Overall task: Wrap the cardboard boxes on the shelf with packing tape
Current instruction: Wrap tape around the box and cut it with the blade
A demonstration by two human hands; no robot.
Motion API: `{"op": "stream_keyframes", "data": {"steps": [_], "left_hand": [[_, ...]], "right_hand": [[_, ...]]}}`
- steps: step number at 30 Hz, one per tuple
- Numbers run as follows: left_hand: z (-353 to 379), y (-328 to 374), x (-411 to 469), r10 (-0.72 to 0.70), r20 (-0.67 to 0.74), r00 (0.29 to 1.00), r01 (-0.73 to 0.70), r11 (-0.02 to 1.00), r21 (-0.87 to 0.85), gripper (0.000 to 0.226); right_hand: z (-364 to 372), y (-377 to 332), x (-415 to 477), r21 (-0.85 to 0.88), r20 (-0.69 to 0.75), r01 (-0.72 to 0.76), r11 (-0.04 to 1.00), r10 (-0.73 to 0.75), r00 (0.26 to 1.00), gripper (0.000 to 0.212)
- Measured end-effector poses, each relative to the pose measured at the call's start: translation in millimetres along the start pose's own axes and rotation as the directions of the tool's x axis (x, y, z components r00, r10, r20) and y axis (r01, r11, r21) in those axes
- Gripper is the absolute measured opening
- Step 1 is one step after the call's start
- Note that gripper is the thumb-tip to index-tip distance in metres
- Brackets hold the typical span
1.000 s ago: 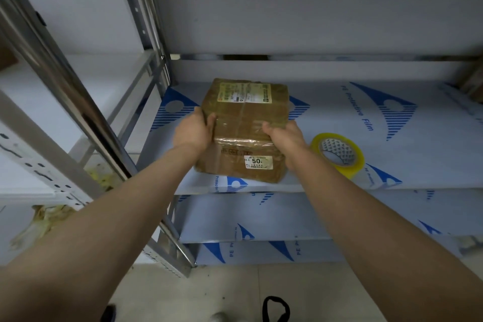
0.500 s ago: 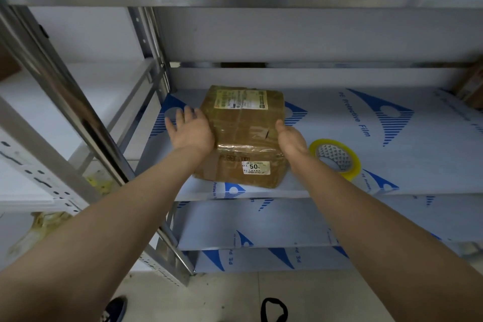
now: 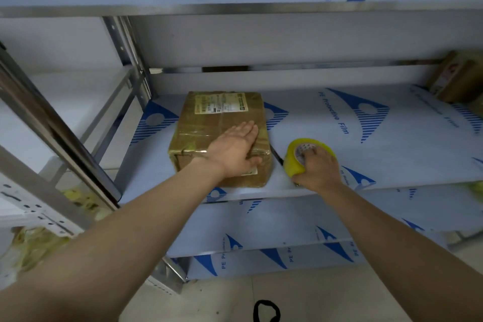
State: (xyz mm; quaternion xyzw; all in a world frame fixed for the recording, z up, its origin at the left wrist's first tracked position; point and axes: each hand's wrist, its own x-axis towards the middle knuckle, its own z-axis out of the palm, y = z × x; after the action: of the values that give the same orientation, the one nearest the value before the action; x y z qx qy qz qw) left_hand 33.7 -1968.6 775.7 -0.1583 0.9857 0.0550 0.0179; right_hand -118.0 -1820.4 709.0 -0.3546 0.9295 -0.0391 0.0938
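The box (image 3: pixel 206 123) sits toward the left end of the shelf (image 3: pixel 379 159), with the left hand (image 3: pixel 235 150) flat on its top, fingers straight. Press firmly there so the box cannot slide. Just to its right, the right hand (image 3: pixel 317 168) grips the tape (image 3: pixel 294 165), tilted off the shelf. Find the free end first, then stick it squarely on the box's near edge.

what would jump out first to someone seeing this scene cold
The brown cardboard box draws the eye first, sitting toward the left of the middle shelf with the left hand lying flat on its top. Just to its right, the bright yellow tape roll stands out against the white and blue film, gripped on edge by the right hand near the shelf's front.
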Motion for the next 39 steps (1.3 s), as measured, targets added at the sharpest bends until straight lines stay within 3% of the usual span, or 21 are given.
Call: {"op": "stream_keyframes", "data": {"steps": [3, 5, 8, 11, 13, 16, 19, 21, 26, 30, 35, 39], "left_hand": [[-5.2, -3.4, -3.8, -0.015, -0.063, 0.998, 0.005, 0.988, -0.152, 0.085], [-4.2, -9.4, -8.3, 0.013, -0.092, 0.996, -0.023, 0.995, -0.101, 0.076], [-0.7, -10.4, -10.2, 0.021, -0.07, 0.997, -0.028, 0.994, -0.102, 0.073], [-6.5, -9.1, -12.9, -0.05, -0.116, 0.992, 0.017, 0.962, -0.271, 0.089], [-10.0, -11.2, -14.9, -0.146, -0.173, 0.974, 0.054, 0.893, -0.446, 0.084], [-12.0, -8.7, -15.3, -0.335, -0.226, 0.915, 0.091, 0.715, -0.693, 0.055], [-23.8, 2.1, -9.2, -0.415, -0.197, 0.888, 0.059, 0.528, -0.847, 0.055], [-32.5, 11.5, -3.1, -0.374, -0.208, 0.904, 0.007, 0.499, -0.866, 0.056], [-44.2, 33.0, 9.7, -0.256, -0.224, 0.941, -0.079, 0.475, -0.877, 0.064], [-42.3, 40.3, 10.2, -0.133, -0.257, 0.957, -0.136, 0.577, -0.805, 0.07], [-36.3, 43.5, 4.6, -0.07, -0.328, 0.942, -0.204, 0.656, -0.726, 0.095], [-30.3, 44.7, 2.8, -0.046, -0.39, 0.92, -0.248, 0.701, -0.668, 0.082]], "right_hand": [[0.0, 1.5, -2.3, 0.022, 0.076, -0.016, 1.0, 0.014, 0.997, 0.054], [-3.2, 1.3, -3.5, 0.067, 0.085, -0.029, 0.997, 0.023, 0.996, 0.052], [-12.8, 1.2, -4.8, 0.309, -0.068, 0.0, 0.951, 0.021, 0.997, 0.049], [-27.2, 2.9, -4.9, 0.478, -0.21, 0.148, 0.866, -0.051, 0.976, 0.035], [-40.3, 1.3, -9.8, 0.651, -0.243, 0.232, 0.723, -0.092, 0.966, 0.012], [-58.2, -1.7, -22.5, 0.816, -0.249, 0.298, 0.496, -0.164, 0.955, 0.012], [-68.0, -4.0, -31.3, 0.834, -0.24, 0.332, 0.441, -0.252, 0.938, 0.012], [-70.9, -4.9, -34.2, 0.829, -0.233, 0.343, 0.441, -0.284, 0.93, 0.013], [-76.0, -4.2, -39.5, 0.824, -0.214, 0.345, 0.449, -0.316, 0.924, 0.012], [-85.5, -5.0, -43.3, 0.82, -0.186, 0.328, 0.47, -0.323, 0.928, 0.028], [-91.0, -7.5, -46.6, 0.842, -0.151, 0.276, 0.464, -0.289, 0.945, 0.025], [-96.1, -11.7, -48.8, 0.868, -0.13, 0.226, 0.442, -0.238, 0.963, 0.023]]}}
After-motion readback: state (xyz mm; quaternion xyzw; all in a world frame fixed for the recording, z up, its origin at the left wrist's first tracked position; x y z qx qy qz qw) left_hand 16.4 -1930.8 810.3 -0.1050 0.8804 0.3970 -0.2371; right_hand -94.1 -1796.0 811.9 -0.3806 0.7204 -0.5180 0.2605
